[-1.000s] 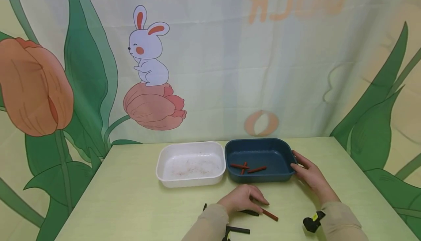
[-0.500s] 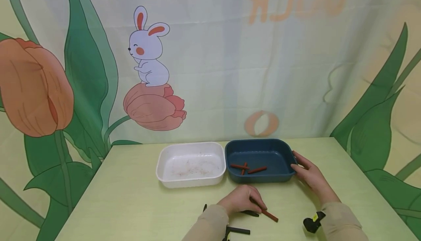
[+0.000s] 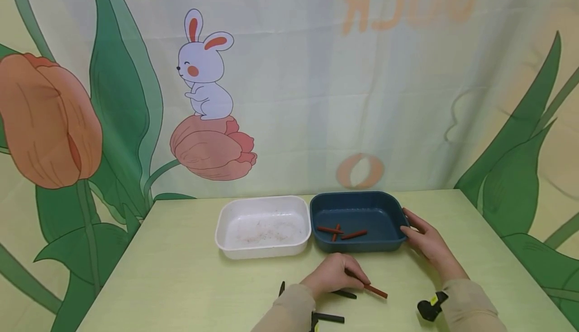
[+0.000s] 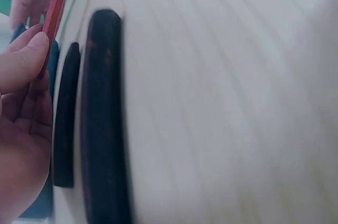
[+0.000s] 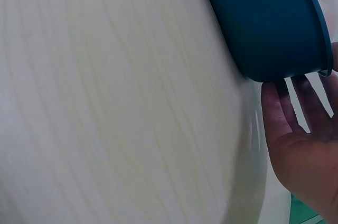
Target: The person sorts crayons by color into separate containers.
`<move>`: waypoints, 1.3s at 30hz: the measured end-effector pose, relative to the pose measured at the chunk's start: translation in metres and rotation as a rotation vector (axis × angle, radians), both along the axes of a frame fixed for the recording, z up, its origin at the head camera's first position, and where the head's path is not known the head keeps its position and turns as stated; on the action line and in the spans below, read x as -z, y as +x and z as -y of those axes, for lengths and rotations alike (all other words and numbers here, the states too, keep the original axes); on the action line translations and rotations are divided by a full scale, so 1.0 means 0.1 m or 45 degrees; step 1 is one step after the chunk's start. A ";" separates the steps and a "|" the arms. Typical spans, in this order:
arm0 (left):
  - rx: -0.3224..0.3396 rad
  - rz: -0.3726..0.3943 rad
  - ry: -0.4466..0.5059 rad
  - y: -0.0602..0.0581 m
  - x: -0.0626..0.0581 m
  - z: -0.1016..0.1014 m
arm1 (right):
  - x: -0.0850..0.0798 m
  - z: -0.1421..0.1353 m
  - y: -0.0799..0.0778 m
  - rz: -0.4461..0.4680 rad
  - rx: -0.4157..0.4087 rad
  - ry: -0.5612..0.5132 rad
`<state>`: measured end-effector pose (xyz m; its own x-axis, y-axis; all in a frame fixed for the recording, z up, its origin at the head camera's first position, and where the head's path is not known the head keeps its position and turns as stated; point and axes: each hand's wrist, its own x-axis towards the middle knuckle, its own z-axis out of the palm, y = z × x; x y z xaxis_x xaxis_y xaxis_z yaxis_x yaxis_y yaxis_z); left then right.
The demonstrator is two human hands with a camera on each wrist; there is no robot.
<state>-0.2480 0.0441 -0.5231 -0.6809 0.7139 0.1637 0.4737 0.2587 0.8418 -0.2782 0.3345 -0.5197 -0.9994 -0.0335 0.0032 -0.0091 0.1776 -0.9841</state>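
Note:
My left hand (image 3: 336,273) pinches a slim reddish-brown stick (image 3: 376,292) between thumb and fingers, in front of the blue tray. The left wrist view shows the stick (image 4: 56,10) rising past the thumb tip, its sides flat-faced. Below and beside this hand lie a black stick with a tapered end (image 3: 346,294) and another black stick (image 3: 328,317). My right hand (image 3: 429,246) touches the right end of the dark blue tray (image 3: 362,246), its fingers fairly straight against the wall and rim. Several reddish-brown sticks (image 3: 354,234) lie inside this tray, two of them crossed.
A white tray (image 3: 262,252) with faint dark and reddish smudges on its floor stands directly left of the blue one. A further dark tip (image 3: 282,287) shows beside the left sleeve. Behind the pale table (image 3: 181,271) hangs a printed curtain (image 3: 294,95).
My left hand has closed its fingertips on the reddish-brown stick and shifted it slightly to the right and away from me. My right hand stays at the blue tray.

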 end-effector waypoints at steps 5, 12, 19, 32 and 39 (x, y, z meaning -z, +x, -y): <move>-0.017 -0.003 0.061 0.05 -0.08 -0.02 | 0.01 -0.01 0.00 -0.006 -0.007 -0.016; -0.081 0.016 0.142 0.07 -0.17 -0.06 | 0.00 0.00 0.00 0.013 0.012 0.008; -0.199 -0.011 0.231 0.02 -0.27 0.00 | -0.01 0.01 0.00 0.009 0.010 -0.024; -0.448 0.052 0.289 -0.26 -0.63 0.30 | -0.02 0.02 0.02 -0.004 0.002 -0.063; -0.523 0.060 0.292 -0.40 -0.72 0.42 | -0.02 0.03 0.02 0.001 0.002 -0.058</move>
<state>-0.2878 0.0020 -0.4510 -0.9098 0.3329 0.2479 0.3311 0.2218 0.9172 -0.2762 0.3319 -0.5180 -0.9995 -0.0317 0.0038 -0.0079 0.1324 -0.9912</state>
